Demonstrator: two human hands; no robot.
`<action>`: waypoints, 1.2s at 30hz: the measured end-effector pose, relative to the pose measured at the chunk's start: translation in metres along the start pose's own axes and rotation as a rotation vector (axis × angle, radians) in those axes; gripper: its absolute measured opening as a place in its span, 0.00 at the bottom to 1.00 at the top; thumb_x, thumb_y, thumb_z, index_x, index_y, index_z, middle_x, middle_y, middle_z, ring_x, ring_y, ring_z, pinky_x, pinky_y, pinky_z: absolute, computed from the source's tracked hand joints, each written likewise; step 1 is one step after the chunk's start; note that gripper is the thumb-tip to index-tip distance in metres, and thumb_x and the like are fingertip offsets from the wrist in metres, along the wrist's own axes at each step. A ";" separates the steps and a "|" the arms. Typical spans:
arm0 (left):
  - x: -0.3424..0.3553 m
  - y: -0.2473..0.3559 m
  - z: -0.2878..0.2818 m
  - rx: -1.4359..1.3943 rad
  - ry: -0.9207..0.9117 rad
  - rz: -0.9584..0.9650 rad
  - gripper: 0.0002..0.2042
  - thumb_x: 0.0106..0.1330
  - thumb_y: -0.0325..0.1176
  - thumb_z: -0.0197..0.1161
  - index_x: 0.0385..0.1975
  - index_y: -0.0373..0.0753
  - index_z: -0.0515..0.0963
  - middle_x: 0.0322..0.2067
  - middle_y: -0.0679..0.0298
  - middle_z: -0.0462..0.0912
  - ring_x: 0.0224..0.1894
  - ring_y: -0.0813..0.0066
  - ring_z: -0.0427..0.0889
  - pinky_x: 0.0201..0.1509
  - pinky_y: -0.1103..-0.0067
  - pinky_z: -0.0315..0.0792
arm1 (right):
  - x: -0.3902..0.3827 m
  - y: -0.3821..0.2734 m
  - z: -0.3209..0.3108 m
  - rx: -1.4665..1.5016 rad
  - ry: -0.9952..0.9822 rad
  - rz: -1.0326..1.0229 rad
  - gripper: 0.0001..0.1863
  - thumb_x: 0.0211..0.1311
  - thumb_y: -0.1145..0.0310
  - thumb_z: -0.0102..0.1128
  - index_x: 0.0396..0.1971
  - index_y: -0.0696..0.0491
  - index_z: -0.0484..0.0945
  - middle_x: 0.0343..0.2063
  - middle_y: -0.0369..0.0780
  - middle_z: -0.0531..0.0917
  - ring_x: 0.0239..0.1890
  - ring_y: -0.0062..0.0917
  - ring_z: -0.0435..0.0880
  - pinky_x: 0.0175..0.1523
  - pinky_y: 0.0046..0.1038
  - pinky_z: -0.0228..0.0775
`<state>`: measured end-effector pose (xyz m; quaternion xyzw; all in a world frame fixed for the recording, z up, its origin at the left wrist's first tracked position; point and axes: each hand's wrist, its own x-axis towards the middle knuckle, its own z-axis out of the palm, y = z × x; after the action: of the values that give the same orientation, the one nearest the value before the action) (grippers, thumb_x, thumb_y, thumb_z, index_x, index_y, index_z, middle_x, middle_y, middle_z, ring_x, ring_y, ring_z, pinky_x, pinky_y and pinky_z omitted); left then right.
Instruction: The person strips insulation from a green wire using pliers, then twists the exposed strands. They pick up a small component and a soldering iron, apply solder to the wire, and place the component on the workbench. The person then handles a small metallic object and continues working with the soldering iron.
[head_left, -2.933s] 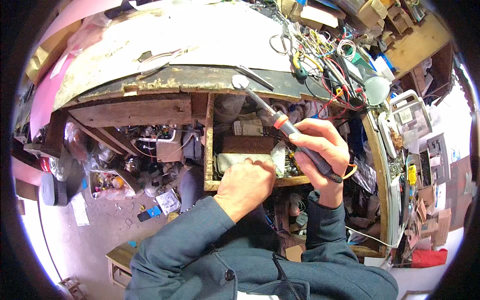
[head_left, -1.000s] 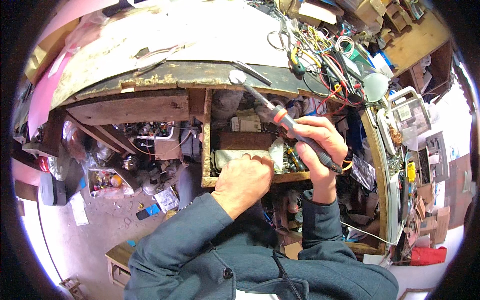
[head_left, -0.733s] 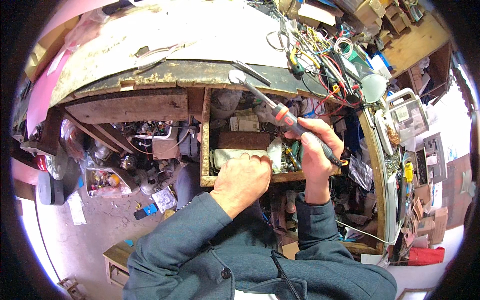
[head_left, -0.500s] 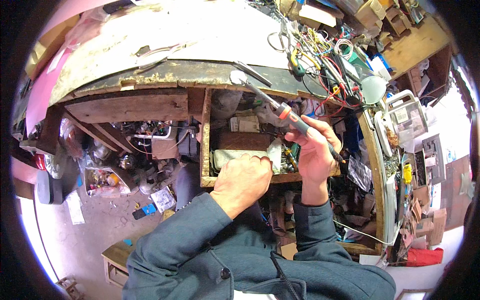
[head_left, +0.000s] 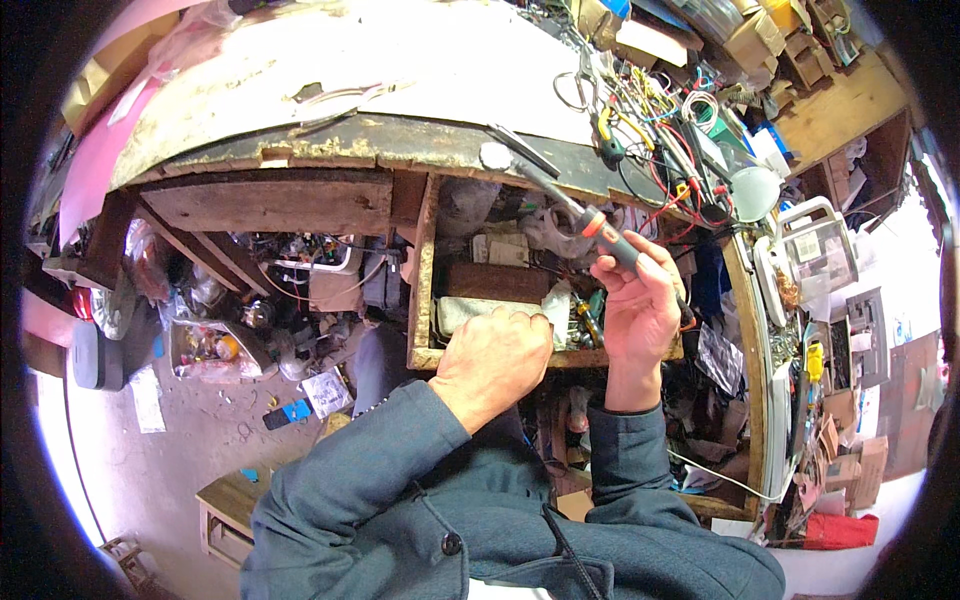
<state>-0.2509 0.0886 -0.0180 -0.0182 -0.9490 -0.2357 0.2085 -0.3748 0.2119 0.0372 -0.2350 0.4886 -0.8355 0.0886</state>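
Observation:
A soldering iron (head_left: pixel 624 250) with a grey handle and orange ring slants up and left in my right hand (head_left: pixel 640 310). My fingers close round its handle, and its metal shaft crosses the bench's front edge. My left hand (head_left: pixel 495 360) is a fist over the front board of an open wooden drawer (head_left: pixel 426 260); whatever lies under its fingers is hidden. Just behind that fist, a pale flat case (head_left: pixel 458 307) lies in the drawer. A screwdriver (head_left: pixel 588 322) with a yellow and dark handle lies to its right.
The white-topped bench (head_left: pixel 380 60) spans the far side. Tangled wires and test leads (head_left: pixel 665 130) crowd its right end. A clear plastic container (head_left: pixel 820 250) stands at the right. At lower left, a box of parts (head_left: pixel 215 350) and a small wooden stool (head_left: pixel 235 505) stand on the floor.
The view has shifted slightly, so the bench and drawer appear further right. The soldering iron stays in my right hand, with its fingers slightly looser. My left hand remains over the drawer front.

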 end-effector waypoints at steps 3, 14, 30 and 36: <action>0.000 0.001 -0.002 0.009 -0.042 -0.024 0.09 0.65 0.36 0.59 0.25 0.38 0.78 0.23 0.56 0.83 0.29 0.60 0.85 0.30 0.67 0.81 | -0.001 -0.003 -0.001 0.021 -0.023 -0.107 0.17 0.66 0.72 0.54 0.49 0.69 0.76 0.42 0.55 0.85 0.38 0.41 0.88 0.50 0.39 0.83; 0.001 0.001 -0.005 0.047 -0.046 -0.001 0.11 0.65 0.36 0.59 0.26 0.36 0.80 0.23 0.55 0.84 0.27 0.58 0.86 0.27 0.66 0.81 | -0.014 -0.005 0.006 -0.378 -0.219 -0.234 0.18 0.61 0.78 0.61 0.51 0.65 0.78 0.46 0.47 0.84 0.46 0.33 0.87 0.56 0.32 0.77; 0.000 -0.001 0.003 0.050 0.026 -0.013 0.12 0.65 0.36 0.58 0.21 0.38 0.79 0.18 0.53 0.82 0.22 0.55 0.85 0.22 0.64 0.80 | -0.016 -0.024 0.019 -0.965 -0.427 -0.639 0.20 0.49 0.83 0.68 0.46 0.56 0.84 0.45 0.48 0.85 0.43 0.34 0.87 0.49 0.31 0.80; 0.000 0.000 0.002 0.035 0.033 -0.017 0.10 0.63 0.35 0.59 0.21 0.38 0.79 0.17 0.54 0.82 0.21 0.56 0.85 0.21 0.65 0.80 | -0.018 -0.027 0.020 -0.999 -0.446 -0.652 0.20 0.49 0.83 0.69 0.45 0.55 0.85 0.45 0.48 0.85 0.42 0.34 0.87 0.48 0.30 0.80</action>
<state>-0.2521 0.0893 -0.0193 -0.0025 -0.9495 -0.2212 0.2225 -0.3476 0.2165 0.0631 -0.5531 0.6926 -0.4219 -0.1909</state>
